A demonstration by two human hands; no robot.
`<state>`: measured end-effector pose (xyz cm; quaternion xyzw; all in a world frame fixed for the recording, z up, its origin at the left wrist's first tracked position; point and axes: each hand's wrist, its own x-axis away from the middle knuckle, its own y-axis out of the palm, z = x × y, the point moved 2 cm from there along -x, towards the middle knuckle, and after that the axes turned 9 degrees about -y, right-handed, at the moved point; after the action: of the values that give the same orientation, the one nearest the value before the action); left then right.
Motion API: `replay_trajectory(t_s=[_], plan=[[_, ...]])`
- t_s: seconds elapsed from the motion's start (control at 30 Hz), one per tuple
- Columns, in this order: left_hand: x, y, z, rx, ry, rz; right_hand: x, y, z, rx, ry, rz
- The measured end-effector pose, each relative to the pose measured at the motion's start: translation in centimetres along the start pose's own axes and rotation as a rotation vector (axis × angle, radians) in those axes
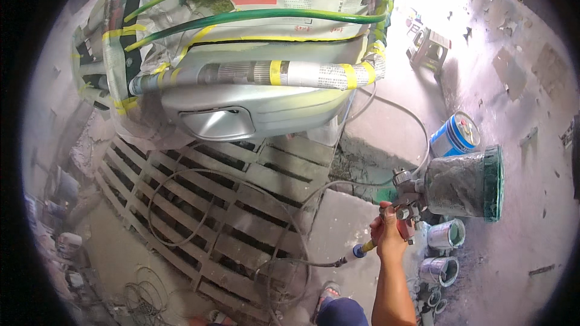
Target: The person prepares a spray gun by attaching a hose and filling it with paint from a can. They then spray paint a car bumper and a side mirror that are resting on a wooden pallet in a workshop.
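My right hand (389, 235) is closed round the handle of a metal spray gun (411, 199). The gun's big paint cup (454, 187), stained grey with a green rim, is turned on its side to the right. From the handle a grey air hose (308, 262) runs left, joined by a blue and yellow fitting (360, 250). Farther off, and apart from the gun, stands a silver body panel (284, 108) with a rectangular recess. Newspaper (320, 75) and yellow tape wrap the bar above it; green-yellow tubes (254, 19) curve over more paper. My left hand is out of view.
A slatted pallet (223, 193) lies on the floor, with hose looped across it. To the right are a blue and white can (456, 134), several open paint cans (446, 234) and a small stool (430, 51). Tangled wire (145, 296) lies lower left. My feet show at the lower edge.
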<state>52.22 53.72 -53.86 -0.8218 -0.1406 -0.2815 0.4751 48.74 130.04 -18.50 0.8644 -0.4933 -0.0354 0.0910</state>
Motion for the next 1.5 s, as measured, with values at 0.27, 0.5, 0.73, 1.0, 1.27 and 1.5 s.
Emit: replay_trajectory(t_s=[0.27, 0.5, 0.73, 1.0, 1.27, 1.5], plan=[[16.0, -3.4, 3.5, 0.042, 0.617, 0.206, 7.0, 5.9, 0.9, 0.159, 0.118, -0.25], [28.0, -15.1, 9.9, 0.258, 0.535, 0.076, 8.6, 6.7, 4.0, 0.316, -0.025, -0.577], [31.7, -29.8, 14.8, 0.397, 0.092, -1.007, 2.6, 3.3, -6.2, -0.032, 0.209, -0.223], [31.9, -37.0, 16.6, 0.484, -0.062, -0.986, 2.3, 4.5, -9.5, -0.043, 0.248, 0.007], [31.6, -30.4, 14.8, 0.626, 0.077, -0.881, 10.1, 11.3, -7.2, 0.529, -0.147, -0.619], [29.6, -29.0, 10.7, 0.785, 0.177, -0.902, 9.0, 12.4, -10.2, 0.145, 0.422, -0.385]])
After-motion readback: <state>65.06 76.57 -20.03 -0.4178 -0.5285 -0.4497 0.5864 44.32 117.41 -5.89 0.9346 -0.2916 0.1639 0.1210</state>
